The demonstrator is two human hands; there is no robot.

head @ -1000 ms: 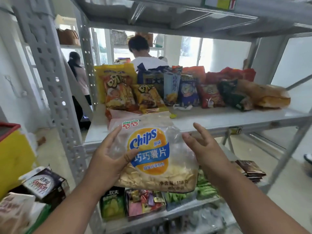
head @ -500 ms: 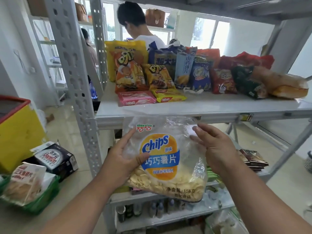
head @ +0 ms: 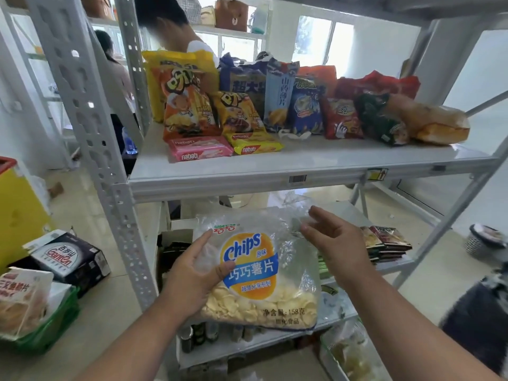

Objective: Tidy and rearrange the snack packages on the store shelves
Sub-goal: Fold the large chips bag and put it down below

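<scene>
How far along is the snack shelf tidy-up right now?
Looks done: bags stand in a row at the back of the upper shelf, two nabati packs lying in front. In hand: the left hand holds the Chips bag; the right hand touches its top. Left: shelving that bag.

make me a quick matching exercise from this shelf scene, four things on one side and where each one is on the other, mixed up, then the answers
Things:
1. clear Chips bag
2. pink nabati pack
3. bread loaf
4. GanTen box

Places:
A. on the floor, left of the shelf post
B. right end of the upper shelf
C. held in front of the shelf, gripped by the left hand
D. lying flat at the front left of the upper shelf, beside the yellow nabati pack

Pairs: 1-C, 2-D, 3-B, 4-A
</scene>
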